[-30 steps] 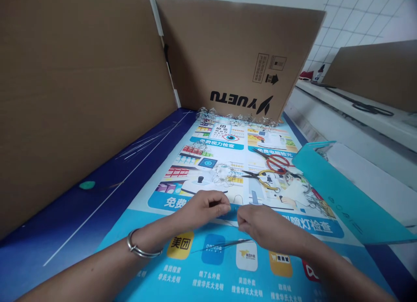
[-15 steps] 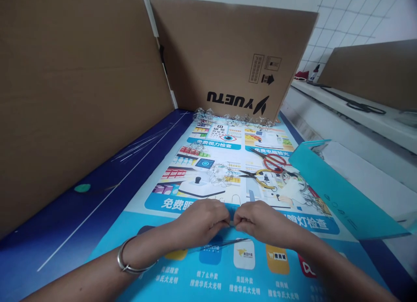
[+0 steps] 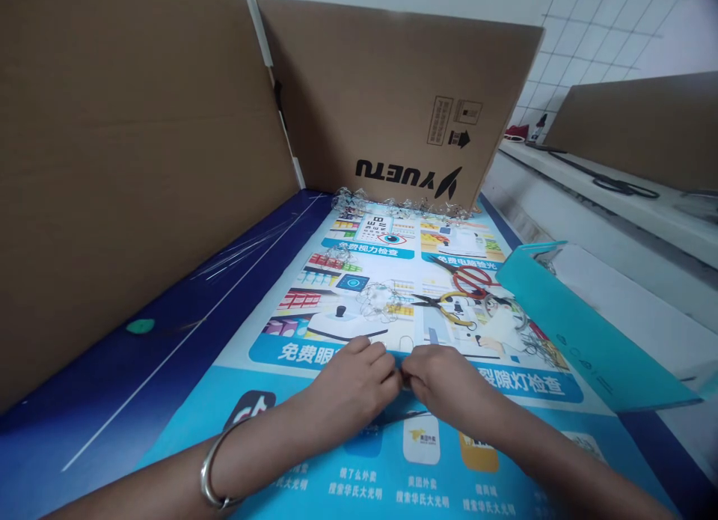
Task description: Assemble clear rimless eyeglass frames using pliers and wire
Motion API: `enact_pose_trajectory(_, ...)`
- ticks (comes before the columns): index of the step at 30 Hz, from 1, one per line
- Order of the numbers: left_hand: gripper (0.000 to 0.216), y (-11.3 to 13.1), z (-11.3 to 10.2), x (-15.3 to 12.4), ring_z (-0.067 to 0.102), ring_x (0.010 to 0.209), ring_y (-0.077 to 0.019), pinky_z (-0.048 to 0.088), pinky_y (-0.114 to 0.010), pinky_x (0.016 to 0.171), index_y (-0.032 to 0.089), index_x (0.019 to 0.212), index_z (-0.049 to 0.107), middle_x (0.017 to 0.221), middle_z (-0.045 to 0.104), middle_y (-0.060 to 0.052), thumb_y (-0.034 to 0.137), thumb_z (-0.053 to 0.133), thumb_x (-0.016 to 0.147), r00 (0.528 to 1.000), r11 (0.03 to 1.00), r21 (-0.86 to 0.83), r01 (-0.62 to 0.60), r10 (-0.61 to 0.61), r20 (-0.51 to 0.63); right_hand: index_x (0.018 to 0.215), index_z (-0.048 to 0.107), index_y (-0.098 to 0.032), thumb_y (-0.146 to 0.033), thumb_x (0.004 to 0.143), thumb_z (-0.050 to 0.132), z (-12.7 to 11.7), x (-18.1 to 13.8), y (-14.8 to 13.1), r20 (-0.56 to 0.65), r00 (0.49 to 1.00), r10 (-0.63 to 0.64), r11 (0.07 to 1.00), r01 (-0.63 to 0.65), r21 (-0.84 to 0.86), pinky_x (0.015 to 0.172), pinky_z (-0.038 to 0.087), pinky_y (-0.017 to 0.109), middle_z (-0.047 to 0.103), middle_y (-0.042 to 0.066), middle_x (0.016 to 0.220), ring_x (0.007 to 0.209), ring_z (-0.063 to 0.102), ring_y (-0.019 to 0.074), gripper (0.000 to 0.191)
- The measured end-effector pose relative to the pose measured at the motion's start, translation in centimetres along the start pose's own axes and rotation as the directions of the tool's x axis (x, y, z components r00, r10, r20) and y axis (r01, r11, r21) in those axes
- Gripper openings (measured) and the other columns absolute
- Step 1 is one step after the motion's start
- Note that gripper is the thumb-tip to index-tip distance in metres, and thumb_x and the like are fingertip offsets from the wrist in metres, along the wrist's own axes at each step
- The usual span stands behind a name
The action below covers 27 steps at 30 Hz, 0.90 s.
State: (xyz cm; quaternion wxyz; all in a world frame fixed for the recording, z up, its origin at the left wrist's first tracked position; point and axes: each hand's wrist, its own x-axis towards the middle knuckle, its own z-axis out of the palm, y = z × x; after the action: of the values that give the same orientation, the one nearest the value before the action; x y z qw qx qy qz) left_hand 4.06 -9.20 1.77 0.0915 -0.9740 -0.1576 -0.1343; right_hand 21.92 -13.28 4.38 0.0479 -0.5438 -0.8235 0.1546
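My left hand (image 3: 362, 378), with a silver bangle on its wrist, is closed just left of the middle of the printed sheet. Almost touching it, my right hand (image 3: 440, 374) is closed too, fingertips pinched together. Whatever they hold between them is too small and too hidden to name. Under and beside the left hand, a thin dark strand (image 3: 407, 417) shows on the sheet. A small bent wire loop (image 3: 406, 343) lies just beyond the hands. Farther off are yellow-handled pliers (image 3: 453, 310), red-handled scissors (image 3: 471, 279) and a tangle of thin clear and silvery wire (image 3: 381, 301).
A tall cardboard panel (image 3: 387, 93) stands at the back, another cardboard panel (image 3: 123, 168) at the left. More wire pieces (image 3: 404, 204) line the back panel's foot. At right are a teal box (image 3: 594, 333) and a ledge (image 3: 606, 168) bearing black scissors (image 3: 622, 185). A green piece (image 3: 140, 326) lies left.
My left hand has turned so its knuckles face up more, and its forearm has shifted slightly. The right hand has rotated a little and stays close against the left. Both remain closed.
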Motion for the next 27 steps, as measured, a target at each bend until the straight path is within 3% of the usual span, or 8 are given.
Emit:
enact_pose_trajectory(11, 0.013, -0.2, 1.2, -0.1, 0.044, 0.069, -0.0216, 0.029, -0.036, 0.062, 0.017, 0.076, 0.054, 0.072, 0.051, -0.005, 0.009, 0.044, 0.08, 0.968, 0.969, 0.013, 0.246, -0.245, -0.056, 0.069, 0.053, -0.017, -0.009, 0.077, 0.044, 0.3, 1.0, -0.6, -0.187, 0.976, 0.112, 0.985, -0.085, 0.15, 0.06, 0.029, 0.023, 0.055, 0.002, 0.073, 0.068, 0.048, 0.013, 0.015)
enact_pose_trajectory(16, 0.018, -0.6, 1.3, 0.2, 0.047, 0.071, -0.0205, 0.032, -0.035, 0.066, 0.017, 0.078, 0.055, 0.071, 0.052, -0.004, 0.011, 0.039, 0.084, 0.908, 0.896, -0.216, 0.387, -0.412, -0.081, 0.069, 0.055, -0.019, -0.01, 0.073, 0.049, 1.0, 1.4, -0.1, -0.288, 0.941, 0.18, 0.94, -0.078, 0.331, 0.061, 0.032, 0.023, 0.054, 0.0, 0.071, 0.069, 0.049, 0.013, 0.012)
enact_pose_trajectory(18, 0.017, -0.8, 1.2, 0.3, 0.048, 0.072, -0.0189, 0.033, -0.032, 0.066, 0.016, 0.08, 0.054, 0.073, 0.053, -0.004, 0.012, 0.039, 0.085, 0.871, 0.82, -0.387, 0.421, -0.485, -0.081, 0.068, 0.056, -0.019, -0.011, 0.072, 0.05, 1.5, 1.7, 0.1, -0.324, 0.919, 0.223, 0.902, -0.069, 0.426, 0.061, 0.034, 0.023, 0.053, -0.001, 0.07, 0.068, 0.049, 0.0123, 0.011)
enact_pose_trajectory(21, 0.014, -0.9, 1.1, 0.6, 0.049, 0.069, -0.0158, 0.035, -0.027, 0.063, 0.017, 0.077, 0.053, 0.073, 0.053, -0.001, 0.015, 0.041, 0.085, 0.8, 0.631, -0.639, 0.439, -0.599, -0.042, 0.069, 0.056, -0.02, -0.015, 0.073, 0.05, 2.1, 2.1, 0.2, -0.338, 0.891, 0.303, 0.811, -0.054, 0.583, 0.058, 0.037, 0.022, 0.053, -0.001, 0.067, 0.063, 0.05, 0.0116, 0.008)
enact_pose_trajectory(27, 0.013, -0.5, 1.3, 1.1, 0.044, 0.06, -0.0124, 0.034, -0.023, 0.055, 0.017, 0.075, 0.053, 0.065, 0.049, 0.002, 0.025, 0.047, 0.083, 0.657, 0.176, -0.894, 0.413, -0.738, 0.158, 0.074, 0.053, -0.019, -0.028, 0.074, 0.052, 2.6, 2.8, -0.1, -0.219, 0.89, 0.4, 0.507, -0.016, 0.862, 0.048, 0.044, 0.024, 0.051, -0.004, 0.055, 0.049, 0.052, 0.0114, 0.01)
